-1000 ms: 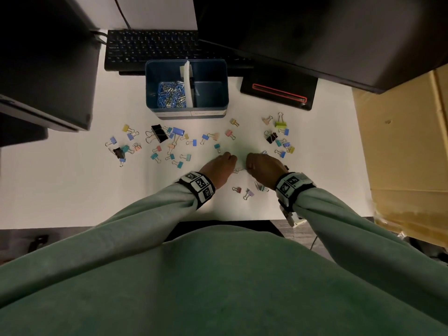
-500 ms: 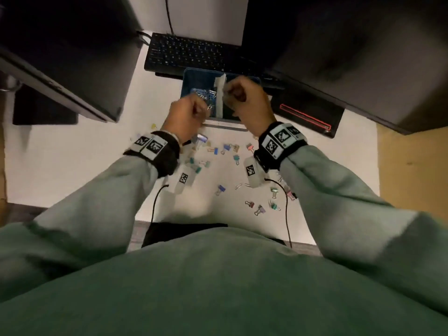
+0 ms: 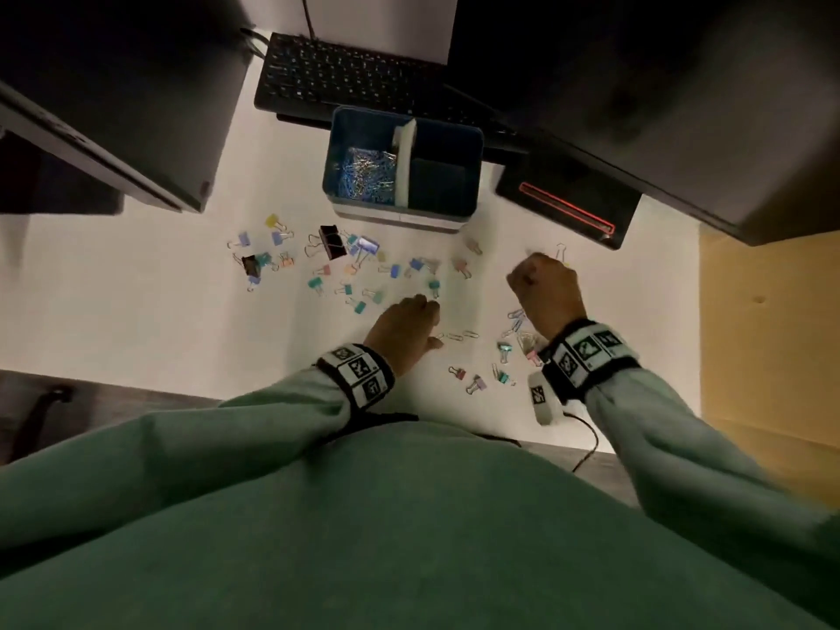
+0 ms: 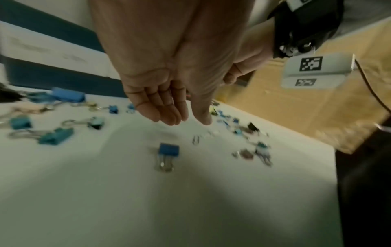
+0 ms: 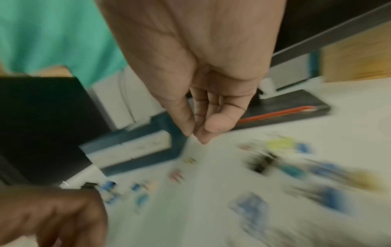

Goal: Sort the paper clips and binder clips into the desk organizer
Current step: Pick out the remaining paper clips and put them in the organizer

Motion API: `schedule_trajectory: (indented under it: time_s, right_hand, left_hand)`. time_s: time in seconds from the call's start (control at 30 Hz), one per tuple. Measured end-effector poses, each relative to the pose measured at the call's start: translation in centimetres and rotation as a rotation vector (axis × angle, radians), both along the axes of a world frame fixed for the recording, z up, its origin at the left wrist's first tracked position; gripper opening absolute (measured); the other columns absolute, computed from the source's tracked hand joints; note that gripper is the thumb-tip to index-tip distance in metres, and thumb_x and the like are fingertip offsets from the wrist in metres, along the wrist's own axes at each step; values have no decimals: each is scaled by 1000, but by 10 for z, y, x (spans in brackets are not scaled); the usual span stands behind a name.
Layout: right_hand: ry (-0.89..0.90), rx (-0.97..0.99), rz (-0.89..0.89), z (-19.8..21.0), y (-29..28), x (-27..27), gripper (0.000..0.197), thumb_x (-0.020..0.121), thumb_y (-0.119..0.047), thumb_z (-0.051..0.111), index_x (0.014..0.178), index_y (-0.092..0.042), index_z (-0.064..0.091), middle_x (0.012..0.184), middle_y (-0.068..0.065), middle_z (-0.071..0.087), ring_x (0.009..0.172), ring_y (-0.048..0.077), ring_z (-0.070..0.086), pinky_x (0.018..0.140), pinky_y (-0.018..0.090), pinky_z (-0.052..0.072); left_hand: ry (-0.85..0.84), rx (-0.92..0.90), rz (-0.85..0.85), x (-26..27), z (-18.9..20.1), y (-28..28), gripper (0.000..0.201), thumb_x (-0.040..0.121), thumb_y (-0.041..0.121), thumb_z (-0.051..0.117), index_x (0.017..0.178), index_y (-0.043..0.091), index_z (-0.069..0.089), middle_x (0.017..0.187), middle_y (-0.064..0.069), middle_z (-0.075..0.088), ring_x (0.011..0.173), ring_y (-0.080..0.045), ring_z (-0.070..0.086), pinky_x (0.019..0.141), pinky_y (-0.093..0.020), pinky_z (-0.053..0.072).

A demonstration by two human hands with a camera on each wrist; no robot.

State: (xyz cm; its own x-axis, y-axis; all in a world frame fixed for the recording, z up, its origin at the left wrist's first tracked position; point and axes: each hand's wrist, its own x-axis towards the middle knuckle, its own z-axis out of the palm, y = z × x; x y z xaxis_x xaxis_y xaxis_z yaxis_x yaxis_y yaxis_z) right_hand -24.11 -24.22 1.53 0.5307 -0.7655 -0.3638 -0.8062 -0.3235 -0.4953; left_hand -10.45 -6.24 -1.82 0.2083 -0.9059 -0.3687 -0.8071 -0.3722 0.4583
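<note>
The blue desk organizer [image 3: 472, 143] stands at the back of the white desk; its left compartment holds paper clips [image 3: 363, 172], its right one looks bare. Coloured binder clips [image 3: 345, 266] lie scattered before it. My left hand [image 3: 425, 322] hovers low over the desk, fingers relaxed and holding nothing [image 4: 186, 121], near a few loose paper clips [image 3: 457, 336] and a blue binder clip [image 4: 168, 150]. My right hand [image 3: 527, 277] is raised to the right, fingers bunched against the thumb [image 5: 194, 135] with nothing seen in them. More paper clips [image 3: 516, 318] lie by the right wrist.
A black keyboard [image 3: 345, 79] sits behind the organizer, with dark monitors overhanging left and right. A black stand with a red line [image 3: 568, 206] is at the back right. A cardboard box [image 3: 768, 334] borders the desk's right side. A cable [image 3: 586, 447] hangs at the front edge.
Both hands were above the organizer half a second ago; they have dropped back toward the desk, the left to the centre, the right out to the right. The head view has shifted.
</note>
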Motion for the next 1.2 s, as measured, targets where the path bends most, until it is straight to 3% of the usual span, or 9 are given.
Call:
schedule_trajectory:
  time_s: [0.13, 0.27, 0.33, 0.5, 0.73, 0.9, 1.0, 1.07, 1.2]
  right_hand:
    - [132, 41, 69, -32, 8, -75, 32, 81, -11, 72, 111, -6, 61, 116, 17, 60, 103, 34, 59, 86, 31, 43]
    - [104, -20, 301, -44, 19, -80, 44, 83, -10, 68, 125, -16, 57, 132, 9, 49, 118, 30, 51, 95, 38, 48]
    - [67, -67, 399, -49, 17, -74, 39, 85, -10, 66, 123, -14, 59, 128, 9, 51, 121, 29, 49, 99, 37, 45]
    - [26, -112, 534, -55, 8, -58, 11, 91, -10, 61, 100, -7, 66, 105, 11, 57, 93, 27, 59, 86, 32, 47]
    - [39, -74, 527, -55, 6, -52, 7, 92, -14, 58, 93, -7, 61, 97, 9, 56, 88, 27, 57, 77, 39, 51]
    - [-134, 198, 147, -40, -4, -65, 4, 93, -13, 56, 97, -11, 57, 90, 5, 65, 78, 19, 61, 71, 28, 49]
    - [-341, 400, -160, -34, -14, -86, 19, 91, -2, 55, 107, -12, 58, 87, 8, 65, 71, 19, 63, 67, 31, 56]
    - [-460, 587, -285, -29, -14, -99, 25, 93, 2, 51, 116, -6, 59, 89, 12, 62, 73, 22, 64, 70, 32, 59]
    - [-537, 822, -464, -23, -4, -106, 14, 93, 1, 47, 91, -5, 59, 81, 13, 56, 69, 25, 58, 63, 36, 56]
  left_hand:
    - [-104, 48, -147, -6, -12, -12, 37, 87, 24, 65, 116, 6, 52, 112, -12, 58, 102, -27, 57, 87, -35, 46]
    - [-161, 64, -240, -7, -14, -16, 18, 93, 12, 54, 110, 5, 54, 108, -12, 57, 99, -27, 57, 84, -34, 47]
    - [-176, 55, -276, -8, -17, -14, 21, 93, 8, 52, 113, 3, 52, 112, -13, 55, 101, -26, 56, 85, -34, 48]
    - [-57, 8, -300, -21, -16, -19, 21, 93, 8, 52, 112, 3, 48, 102, -14, 59, 92, -28, 60, 79, -33, 48]
    - [-115, 5, -306, -28, -19, -32, 23, 92, 12, 56, 112, 2, 52, 107, -15, 58, 99, -28, 59, 85, -34, 51]
    - [44, -34, -200, -18, -10, -35, 19, 98, 17, 48, 107, 1, 53, 107, -14, 56, 98, -23, 54, 90, -33, 46]
    - [309, -101, 53, -1, 2, -35, 9, 96, 14, 52, 103, 8, 54, 92, -4, 61, 79, -12, 55, 73, -20, 46]
    - [473, -102, 137, 12, 3, -35, 24, 93, 3, 51, 116, 12, 55, 90, -2, 60, 74, -9, 56, 68, -12, 45]
    - [726, -22, 258, 20, -1, -42, 28, 91, -7, 45, 105, 7, 64, 91, -11, 62, 76, -16, 60, 73, -26, 52]
